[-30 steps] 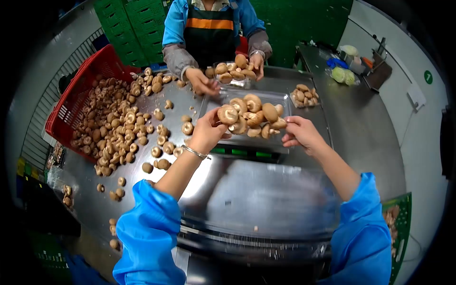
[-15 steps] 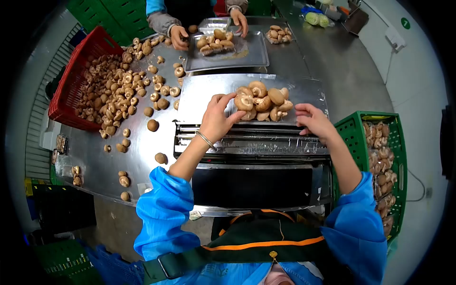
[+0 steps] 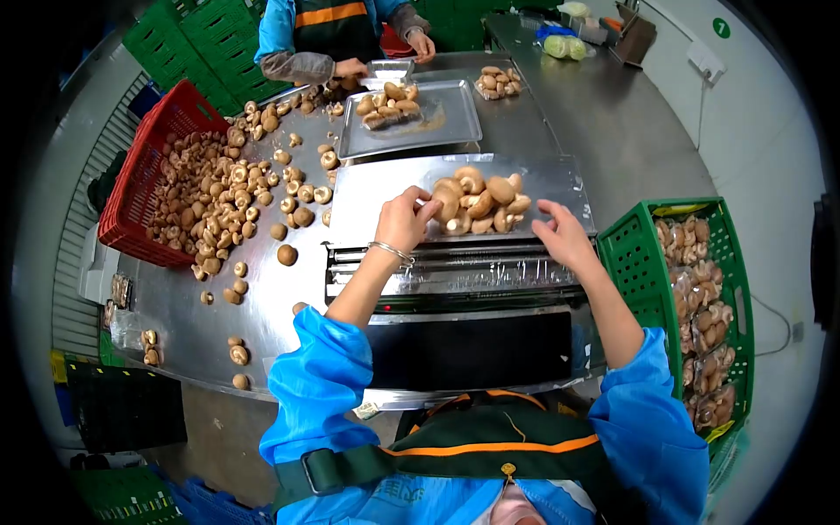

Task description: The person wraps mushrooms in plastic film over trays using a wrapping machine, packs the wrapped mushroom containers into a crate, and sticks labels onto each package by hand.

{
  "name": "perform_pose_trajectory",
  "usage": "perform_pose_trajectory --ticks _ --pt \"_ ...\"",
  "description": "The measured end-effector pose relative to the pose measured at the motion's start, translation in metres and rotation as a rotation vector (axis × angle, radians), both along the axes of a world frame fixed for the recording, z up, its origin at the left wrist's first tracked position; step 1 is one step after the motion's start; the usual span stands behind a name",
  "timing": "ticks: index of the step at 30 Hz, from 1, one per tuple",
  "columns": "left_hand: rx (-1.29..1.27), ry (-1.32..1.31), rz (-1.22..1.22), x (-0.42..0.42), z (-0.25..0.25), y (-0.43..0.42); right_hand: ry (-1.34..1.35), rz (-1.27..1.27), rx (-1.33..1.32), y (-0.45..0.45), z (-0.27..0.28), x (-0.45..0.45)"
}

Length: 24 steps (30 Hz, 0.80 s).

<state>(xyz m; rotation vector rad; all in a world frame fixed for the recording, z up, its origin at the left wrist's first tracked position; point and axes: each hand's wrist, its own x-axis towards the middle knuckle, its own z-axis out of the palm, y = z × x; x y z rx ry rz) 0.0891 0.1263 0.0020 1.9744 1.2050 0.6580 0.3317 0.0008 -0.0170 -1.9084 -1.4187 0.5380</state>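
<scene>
1. Head camera view: a broad grey steel table (image 3: 630, 122) is supporting loose mushrooms, a red plastic basket and a metal tray.
2. A green plastic crate (image 3: 632, 267) is standing at the right, holding clear-wrapped packs of mushrooms (image 3: 710, 325).
3. The red slatted plastic basket (image 3: 138, 188) is tipping its open side toward the table, with many brown mushrooms (image 3: 197, 188) filling it and spilling out.
4. A flat silver metal plate (image 3: 363, 206) is bearing a cluster of large brown mushrooms (image 3: 481, 206); its underside is being hidden.
5. The rimmed rectangular metal tray (image 3: 453, 109) is holding a smaller mushroom pack (image 3: 388, 107).
6. The left hand (image 3: 404, 220) is touching the cluster's leftmost cap; whether it is gripping cannot be told.
7. The right hand (image 3: 560, 234) is hovering released, fingers parted, just beside the cluster's right end.
8. A co-worker's hand (image 3: 351, 68) is reaching beside a small clear plastic container (image 3: 389, 73).
</scene>
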Motion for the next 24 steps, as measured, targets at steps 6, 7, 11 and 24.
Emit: perform_pose_trajectory --ticks 6,7,11,24 --pt "0.673 0.517 0.093 -0.078 -0.004 -0.067 -0.671 -0.204 -0.127 -0.064 0.008 0.022" --pt "0.622 0.653 0.119 -0.079 -0.010 -0.073 -0.698 -0.178 -0.160 -0.073 -0.001 0.018" --pt "0.424 0.636 0.127 -0.065 -0.042 -0.066 -0.571 -0.085 -0.084 -0.055 -0.031 0.000" --pt "-0.586 -1.423 -0.425 -0.043 0.091 -0.030 2.053 0.653 0.482 -0.014 0.083 0.077"
